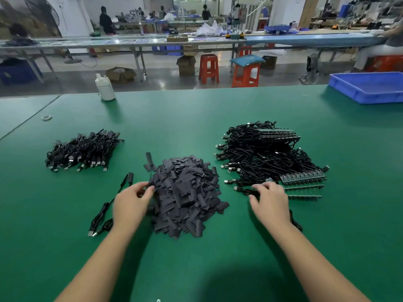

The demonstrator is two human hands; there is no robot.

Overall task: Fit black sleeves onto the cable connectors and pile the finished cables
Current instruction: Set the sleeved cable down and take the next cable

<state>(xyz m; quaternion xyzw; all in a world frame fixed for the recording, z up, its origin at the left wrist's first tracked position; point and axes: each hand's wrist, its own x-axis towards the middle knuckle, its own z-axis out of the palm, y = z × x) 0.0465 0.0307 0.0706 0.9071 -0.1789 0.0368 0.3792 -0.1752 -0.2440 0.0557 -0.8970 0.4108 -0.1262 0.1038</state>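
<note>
Left hand (pixel 130 202): grip is pinching a single black sleeve (pixel 151 188) between thumb and fingertips at the left edge of the sleeve heap (pixel 185 195). Right hand (pixel 270 201): fingers are curling down over a black cable (pixel 248 191) at the near edge of the unsleeved cable pile (pixel 261 158); whether the grip is actually closing on that cable cannot be told, the hand being blurred. Sleeve heap: loose flat black pieces are lying mounded on the green table (pixel 196 118), between the two hands and directly ahead of the person. Unsleeved cable pile: tangled black leads with bare metal plugs are sitting just right of the heap, with strips of small green circuit boards (pixel 305 182) showing along its near right side and at its far top. Loose cables (pixel 104 212): two or so are lying on the table just left of the left hand, one carrying a sleeve at its far end. Finished cable pile (pixel 82 151): a bundle of sleeved cables is resting well to the left, farther back on the table. Outlying items: a white bottle (pixel 105 88) is standing at the far edge of the table, and a blue tray (pixel 368 87) is sitting at the far right corner.
</note>
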